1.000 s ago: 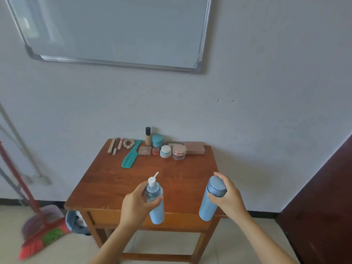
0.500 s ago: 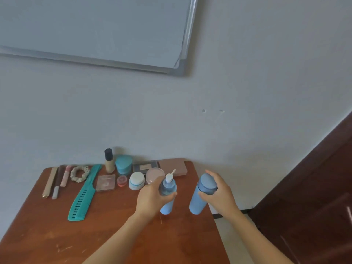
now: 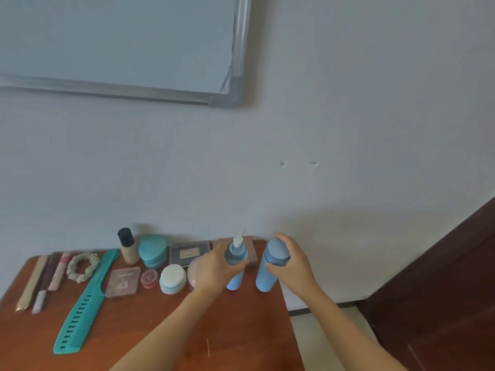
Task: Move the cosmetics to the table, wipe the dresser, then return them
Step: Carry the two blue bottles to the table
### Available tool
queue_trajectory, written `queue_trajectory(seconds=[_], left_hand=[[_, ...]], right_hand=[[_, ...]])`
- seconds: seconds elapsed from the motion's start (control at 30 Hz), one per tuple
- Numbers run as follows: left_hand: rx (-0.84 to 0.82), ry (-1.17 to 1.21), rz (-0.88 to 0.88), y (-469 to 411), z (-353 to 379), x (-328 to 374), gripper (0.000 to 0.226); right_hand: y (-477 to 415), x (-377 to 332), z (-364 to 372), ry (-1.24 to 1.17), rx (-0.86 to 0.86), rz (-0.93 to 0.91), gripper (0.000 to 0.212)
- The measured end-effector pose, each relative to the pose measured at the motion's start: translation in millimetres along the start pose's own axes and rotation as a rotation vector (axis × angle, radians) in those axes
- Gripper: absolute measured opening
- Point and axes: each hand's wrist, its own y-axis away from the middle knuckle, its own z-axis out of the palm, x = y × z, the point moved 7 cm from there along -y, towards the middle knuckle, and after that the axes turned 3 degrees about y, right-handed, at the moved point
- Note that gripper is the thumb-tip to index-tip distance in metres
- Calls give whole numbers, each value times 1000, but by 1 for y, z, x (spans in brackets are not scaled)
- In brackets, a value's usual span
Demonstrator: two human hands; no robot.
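My left hand (image 3: 214, 266) grips a light blue pump bottle (image 3: 236, 274) with a white nozzle, standing on the brown wooden table (image 3: 150, 330) near its back right corner. My right hand (image 3: 290, 263) grips a taller light blue capped bottle (image 3: 267, 274) just right of it, by the table's right edge. Both bottles are upright with their bases on or just above the tabletop. Left of them, along the wall, lie a white-lidded jar (image 3: 172, 279), a pink jar (image 3: 193, 274) partly hidden by my hand, a small red pot (image 3: 149, 278) and a teal case (image 3: 152, 251).
Also on the table are a teal comb (image 3: 85, 303), a clear compact (image 3: 123, 281), a black-capped foundation bottle (image 3: 128, 246), a dark palette (image 3: 188, 253), a scrunchie (image 3: 81, 266) and several sticks (image 3: 40, 282). A whiteboard (image 3: 120, 44) hangs above. A dark wooden door (image 3: 442, 290) stands at the right.
Both hands carried the two blue bottles forward from the table's front edge to its back right part and lowered them beside the jars. The view closed in on the table.
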Motion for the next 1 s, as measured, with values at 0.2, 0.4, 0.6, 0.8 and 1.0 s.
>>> queue_trajectory(seconds=[0.2,0.4,0.6,0.8,1.0], left_hand=[[8,-18,-54,-13,7,-4,47],[2,-33,-61,-15,11,-7,49],[-23,1,-26,-17,14,-9,43],[-39,-73,-2,-11,14,-7,47],[-71,-113,-8,-3,12,-7,59]], right_hand=[[-28,5,11,-15,-50,-21,62],[-37,9,17,-12,-58,-40,61],[-38,8,17,33,-70,-46,63],[-35,8,19,87,-152,-14,71],[-18,7,8,142,-80,1,80]])
